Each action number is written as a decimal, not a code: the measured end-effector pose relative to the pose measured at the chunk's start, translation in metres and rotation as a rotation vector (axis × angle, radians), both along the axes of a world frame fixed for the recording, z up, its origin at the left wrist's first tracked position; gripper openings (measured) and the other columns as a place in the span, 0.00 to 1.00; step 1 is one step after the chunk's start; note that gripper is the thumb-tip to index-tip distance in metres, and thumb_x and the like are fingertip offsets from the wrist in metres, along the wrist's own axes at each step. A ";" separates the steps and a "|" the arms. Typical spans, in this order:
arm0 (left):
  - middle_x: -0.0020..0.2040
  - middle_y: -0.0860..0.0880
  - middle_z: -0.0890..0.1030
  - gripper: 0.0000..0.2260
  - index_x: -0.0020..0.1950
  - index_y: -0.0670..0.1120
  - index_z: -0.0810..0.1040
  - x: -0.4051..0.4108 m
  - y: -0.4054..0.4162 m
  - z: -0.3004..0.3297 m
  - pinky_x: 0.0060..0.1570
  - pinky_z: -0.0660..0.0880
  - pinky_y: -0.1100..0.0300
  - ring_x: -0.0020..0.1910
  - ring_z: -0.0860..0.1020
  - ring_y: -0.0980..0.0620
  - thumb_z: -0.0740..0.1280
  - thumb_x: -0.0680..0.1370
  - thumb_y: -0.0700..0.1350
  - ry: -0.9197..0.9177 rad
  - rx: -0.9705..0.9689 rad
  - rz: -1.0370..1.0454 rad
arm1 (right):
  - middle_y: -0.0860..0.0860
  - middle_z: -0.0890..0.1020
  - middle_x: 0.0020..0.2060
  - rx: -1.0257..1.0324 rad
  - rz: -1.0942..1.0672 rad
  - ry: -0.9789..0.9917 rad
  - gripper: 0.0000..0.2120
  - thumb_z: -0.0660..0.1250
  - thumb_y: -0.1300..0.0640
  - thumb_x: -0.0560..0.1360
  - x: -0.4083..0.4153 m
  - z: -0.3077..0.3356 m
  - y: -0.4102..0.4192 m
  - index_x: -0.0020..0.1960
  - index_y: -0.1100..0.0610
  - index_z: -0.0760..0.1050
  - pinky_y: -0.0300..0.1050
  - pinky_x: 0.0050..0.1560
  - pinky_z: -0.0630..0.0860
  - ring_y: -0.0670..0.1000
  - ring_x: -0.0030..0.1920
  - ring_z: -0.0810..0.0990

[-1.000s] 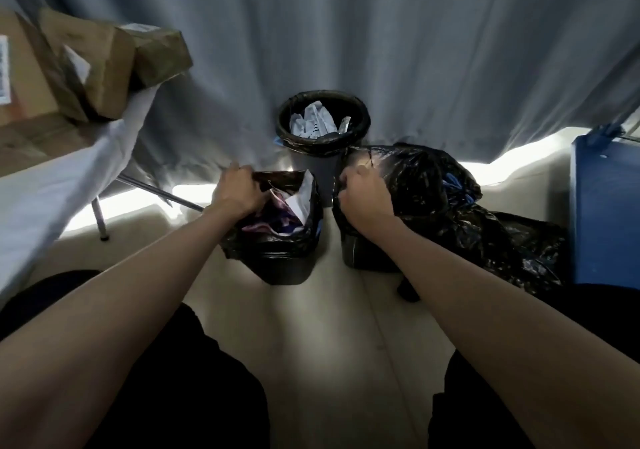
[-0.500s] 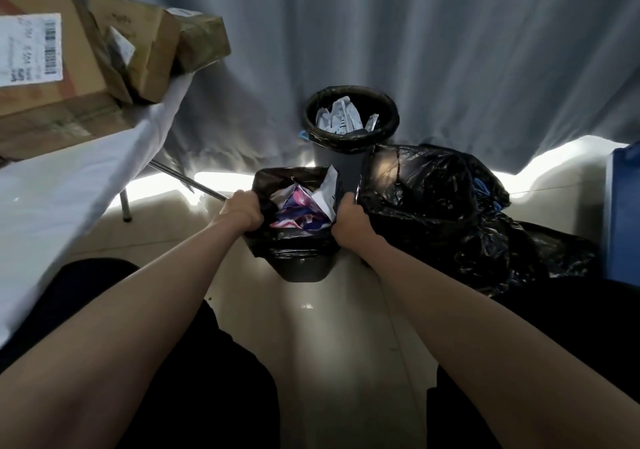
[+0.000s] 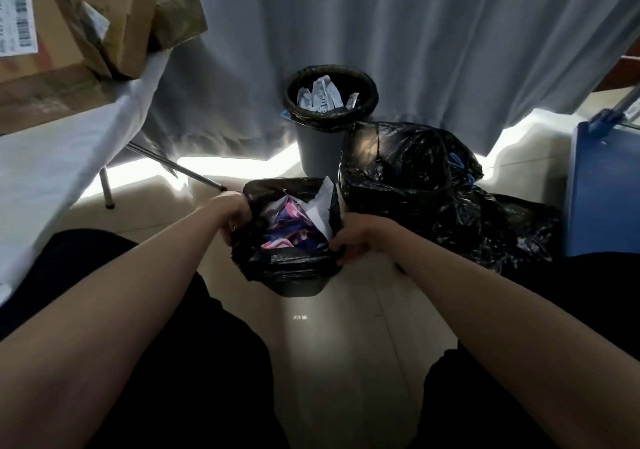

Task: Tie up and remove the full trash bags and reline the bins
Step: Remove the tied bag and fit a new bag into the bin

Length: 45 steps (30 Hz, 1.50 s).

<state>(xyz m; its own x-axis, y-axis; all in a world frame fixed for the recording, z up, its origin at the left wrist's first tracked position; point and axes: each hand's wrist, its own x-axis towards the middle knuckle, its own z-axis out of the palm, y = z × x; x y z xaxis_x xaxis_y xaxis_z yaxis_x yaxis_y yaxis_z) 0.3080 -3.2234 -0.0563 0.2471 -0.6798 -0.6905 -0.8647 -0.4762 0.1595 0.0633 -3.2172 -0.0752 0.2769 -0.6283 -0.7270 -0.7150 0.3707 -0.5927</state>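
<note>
A small dark bin [image 3: 299, 285] stands on the floor in front of me, lined with a black trash bag [image 3: 277, 261] full of crumpled pink, blue and white paper [image 3: 298, 220]. My left hand [image 3: 232, 214] grips the bag's left edge at the rim. My right hand [image 3: 353, 239] grips the bag's right edge. Behind it stands a round grey bin [image 3: 320, 154] with a black liner and white paper inside. To the right lies a heap of black trash bags [image 3: 426, 185].
A table with a white cloth [image 3: 52, 161] and cardboard boxes [image 3: 69, 32] is on the left, its metal leg [image 3: 105, 188] near the bin. A grey curtain [image 3: 398, 32] hangs behind. A blue container [image 3: 604, 192] stands at the right. My dark-clothed knees flank the floor gap.
My right hand left the black bag heap and came to the small bin's right rim. Both hands now grip the liner's edges, slightly lower and nearer to me.
</note>
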 end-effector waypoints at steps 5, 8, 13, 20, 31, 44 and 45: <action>0.57 0.33 0.79 0.08 0.54 0.28 0.77 -0.014 0.016 -0.001 0.30 0.80 0.54 0.51 0.81 0.36 0.62 0.76 0.27 0.098 0.185 -0.063 | 0.61 0.84 0.52 0.106 0.039 0.009 0.15 0.71 0.55 0.74 -0.033 -0.003 0.016 0.56 0.63 0.79 0.50 0.48 0.83 0.58 0.50 0.84; 0.42 0.40 0.80 0.08 0.41 0.36 0.75 -0.026 0.022 0.002 0.33 0.80 0.59 0.30 0.81 0.49 0.62 0.76 0.27 0.184 0.166 -0.052 | 0.62 0.83 0.53 0.122 -0.038 0.010 0.17 0.68 0.53 0.75 -0.053 -0.004 0.026 0.57 0.65 0.80 0.54 0.51 0.82 0.61 0.51 0.84; 0.49 0.35 0.83 0.11 0.55 0.30 0.78 -0.062 0.020 0.000 0.36 0.82 0.56 0.36 0.84 0.44 0.64 0.73 0.27 0.272 0.094 -0.140 | 0.63 0.82 0.46 0.131 -0.136 0.019 0.12 0.62 0.57 0.79 -0.097 -0.001 0.039 0.51 0.66 0.77 0.52 0.46 0.83 0.61 0.43 0.83; 0.42 0.37 0.80 0.08 0.55 0.35 0.72 -0.120 0.009 -0.001 0.37 0.82 0.56 0.33 0.81 0.46 0.62 0.76 0.30 0.376 -0.028 -0.160 | 0.60 0.80 0.39 -0.038 -0.401 0.013 0.10 0.62 0.60 0.77 -0.150 -0.006 0.040 0.52 0.67 0.77 0.43 0.28 0.80 0.56 0.31 0.80; 0.37 0.41 0.79 0.07 0.41 0.40 0.72 -0.141 -0.018 -0.010 0.32 0.82 0.53 0.26 0.81 0.48 0.63 0.74 0.29 0.352 -0.222 -0.118 | 0.61 0.81 0.45 -0.311 -0.579 0.055 0.17 0.68 0.50 0.76 -0.167 -0.031 0.027 0.49 0.65 0.80 0.59 0.48 0.83 0.61 0.47 0.83; 0.46 0.43 0.79 0.12 0.54 0.41 0.77 -0.120 0.007 -0.028 0.50 0.80 0.49 0.38 0.78 0.46 0.59 0.82 0.47 0.620 -0.005 0.064 | 0.58 0.80 0.48 0.006 -0.567 -0.189 0.23 0.63 0.41 0.78 -0.177 -0.023 0.046 0.64 0.57 0.71 0.54 0.48 0.82 0.60 0.44 0.79; 0.48 0.42 0.78 0.15 0.57 0.41 0.77 -0.119 0.010 -0.030 0.49 0.79 0.48 0.39 0.78 0.45 0.59 0.82 0.51 0.615 0.021 0.076 | 0.58 0.79 0.49 0.021 -0.595 -0.197 0.25 0.63 0.40 0.77 -0.179 -0.022 0.048 0.64 0.57 0.70 0.56 0.49 0.82 0.61 0.45 0.80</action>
